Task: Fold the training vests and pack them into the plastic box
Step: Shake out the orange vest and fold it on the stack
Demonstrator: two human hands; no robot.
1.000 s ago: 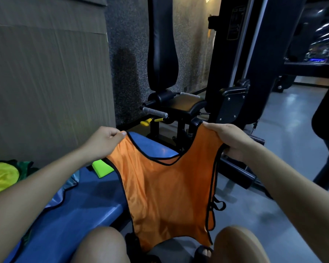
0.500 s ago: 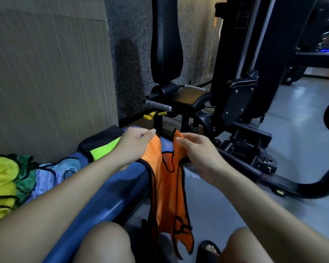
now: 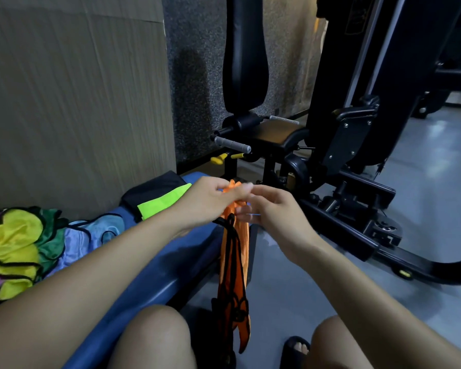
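Your left hand (image 3: pixel 210 201) and right hand (image 3: pixel 272 211) both pinch the orange vest (image 3: pixel 233 265), halved lengthwise, hanging off the blue bench (image 3: pixel 155 272). Unfolded vests (image 3: pixel 19 249) remain there; no plastic box visible.

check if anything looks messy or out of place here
The pile of vests at the left end of the blue bench is crumpled, unfolded. The orange vest hangs bunched from both hands, its hem dangling near the floor.
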